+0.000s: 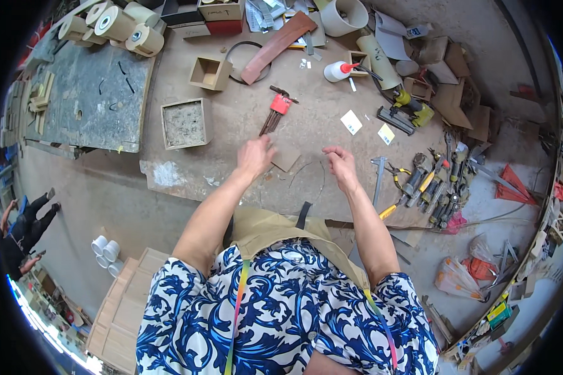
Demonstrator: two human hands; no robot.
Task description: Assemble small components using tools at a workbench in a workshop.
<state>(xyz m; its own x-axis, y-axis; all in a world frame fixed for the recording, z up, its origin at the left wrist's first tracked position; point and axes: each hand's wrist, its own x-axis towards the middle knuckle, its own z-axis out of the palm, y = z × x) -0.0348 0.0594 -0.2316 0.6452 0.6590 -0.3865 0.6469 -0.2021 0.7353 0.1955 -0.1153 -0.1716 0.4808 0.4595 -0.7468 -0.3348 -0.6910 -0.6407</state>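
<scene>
Left hand (255, 156): fingers spread apart, palm down, fingertips at or just over the near edge of a small flat brown square piece (286, 156) lying on the workbench (244, 125); contact not certain from this angle, nothing clamped. Right hand (342, 165): fingers curled loosely together, apparently pinching one end of a thin wire loop (306, 178) that arcs down over the bench between the two hands; whether the pinch is truly closed on it cannot be told. Judgement: the step in hand looks like bending or fitting the wire against the square piece; the next move would call for the left hand to steady the piece while the right guides the wire end. Just beyond the left hand, a red-handled set of hex keys (275, 111) fanned out. Farther left, a square tray of grey material (184, 123) and a small open wooden box (209, 72). Right of the right hand, a row of pliers and cutters (428, 187). Hard to make out: the wire's full course and the far bench clutter, bent toward the rim.
</scene>
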